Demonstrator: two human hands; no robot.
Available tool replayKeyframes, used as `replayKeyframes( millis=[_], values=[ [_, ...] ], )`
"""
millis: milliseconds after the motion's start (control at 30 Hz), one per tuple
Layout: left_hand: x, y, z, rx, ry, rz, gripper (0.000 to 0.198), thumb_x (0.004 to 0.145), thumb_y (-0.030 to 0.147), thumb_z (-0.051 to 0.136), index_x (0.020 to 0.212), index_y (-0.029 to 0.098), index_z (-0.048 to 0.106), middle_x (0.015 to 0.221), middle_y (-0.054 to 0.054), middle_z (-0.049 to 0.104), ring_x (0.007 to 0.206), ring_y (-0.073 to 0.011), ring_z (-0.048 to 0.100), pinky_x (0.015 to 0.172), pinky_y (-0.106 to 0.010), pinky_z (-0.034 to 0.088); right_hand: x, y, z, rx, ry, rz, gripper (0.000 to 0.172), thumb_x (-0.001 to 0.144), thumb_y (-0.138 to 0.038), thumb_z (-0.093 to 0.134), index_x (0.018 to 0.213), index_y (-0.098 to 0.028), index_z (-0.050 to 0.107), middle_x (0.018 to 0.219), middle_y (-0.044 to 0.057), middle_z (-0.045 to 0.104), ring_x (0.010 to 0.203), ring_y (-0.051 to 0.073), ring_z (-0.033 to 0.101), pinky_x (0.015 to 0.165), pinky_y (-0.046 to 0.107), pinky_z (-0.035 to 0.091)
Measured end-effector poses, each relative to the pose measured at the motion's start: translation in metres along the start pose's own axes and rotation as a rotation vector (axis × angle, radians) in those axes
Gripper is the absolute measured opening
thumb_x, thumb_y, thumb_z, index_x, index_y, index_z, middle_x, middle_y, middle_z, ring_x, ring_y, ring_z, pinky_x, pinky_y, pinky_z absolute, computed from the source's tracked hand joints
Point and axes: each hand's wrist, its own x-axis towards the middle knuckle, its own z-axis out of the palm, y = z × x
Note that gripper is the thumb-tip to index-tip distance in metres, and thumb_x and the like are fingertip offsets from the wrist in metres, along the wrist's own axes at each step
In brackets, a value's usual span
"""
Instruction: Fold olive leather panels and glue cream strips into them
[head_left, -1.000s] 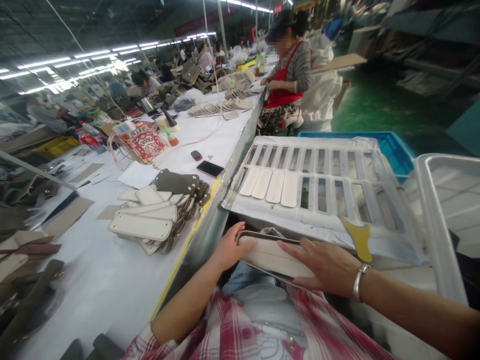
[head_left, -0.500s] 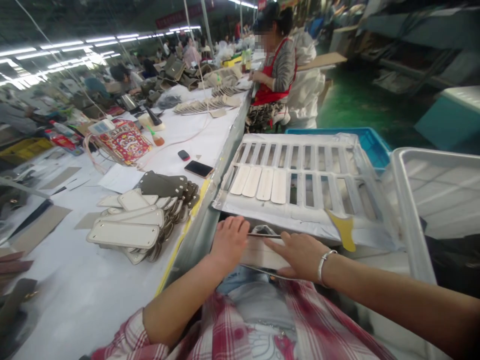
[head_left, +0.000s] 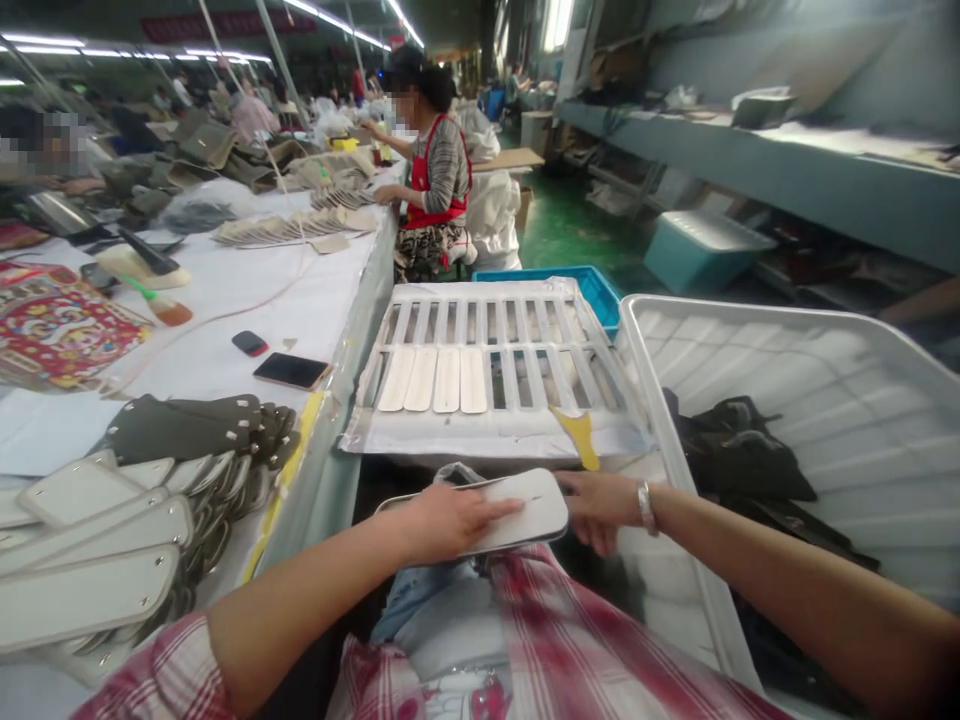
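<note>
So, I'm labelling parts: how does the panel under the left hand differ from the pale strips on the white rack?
The panel lies crosswise; the strips point away from the camera. The left hand touches the panel; the strips lie untouched. Both are pale with rounded corners.

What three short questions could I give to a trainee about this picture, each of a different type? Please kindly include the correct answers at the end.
1. Count: How many pale strips lie side by side on top of the white slatted rack?

2. True or false: The left hand lies over the white oblong panel, with one finger stretched out along it.

3. Multiple choice: Where is the silver bracelet?
A) On the left wrist
B) On the right wrist
C) On the table

Key: 1. Four. 2. True. 3. B.
</note>
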Motion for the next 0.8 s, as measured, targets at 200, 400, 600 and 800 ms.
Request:
replayKeyframes(
  millis=[200, 400, 600, 800],
  values=[
    [0.011, 0.001, 0.0, 0.037, 0.0, 0.057, 0.048, 0.091, 0.042, 0.034, 0.138, 0.039, 0.027, 0.086, -0.003, 0.06, 0.061, -0.0155, 0.056, 0.061, -0.025, 0.04, 0.018, 0.023, 0.016, -0.001, 0.076, -0.188, 0.056, 0.071, -0.019, 0.053, 0.125, -0.018, 0.039, 0.051, -0.008, 0.051, 0.036, 0.008, 0.045, 0.033, 0.017, 0.035],
    [0.011, -0.001, 0.006, 0.038, 0.002, 0.075, 0.047, 0.089, 0.041, 0.037, 0.135, 0.035, 0.036, 0.078, -0.005, 0.061, 0.058, -0.0178, 0.055, 0.058, -0.028, 0.04, 0.013, 0.02, 0.016, -0.013, 0.257, -0.325, 0.056, 0.065, -0.009, 0.04, 0.12, -0.017, 0.051, 0.062, -0.002, 0.058, 0.041, 0.008, 0.04, 0.037, 0.019, 0.032],
    [0.022, -0.003, 0.007, -0.157, 0.026, 0.019, 0.045, 0.083, 0.04, 0.048, 0.127, 0.036, 0.049, 0.071, -0.005, 0.064, 0.058, -0.0207, 0.057, 0.063, -0.031, 0.041, -0.004, 0.01, 0.017, -0.143, 0.403, -0.408, 0.062, 0.063, -0.013, 0.04, 0.124, -0.016, 0.051, 0.08, 0.003, 0.065, 0.071, 0.018, 0.06, 0.063, 0.028, 0.049],
    [0.007, 0.007, -0.01, -0.191, -0.01, -0.071, 0.052, 0.088, 0.051, 0.033, 0.135, 0.03, 0.039, 0.09, -0.009, 0.066, 0.072, -0.0236, 0.061, 0.065, -0.032, 0.043, -0.002, 0.01, 0.023, 0.117, 0.212, -0.076, 0.072, 0.07, -0.018, 0.036, 0.141, -0.018, 0.021, 0.043, -0.009, 0.044, 0.03, 0.012, 0.043, 0.031, 0.02, 0.035]
  ],
)
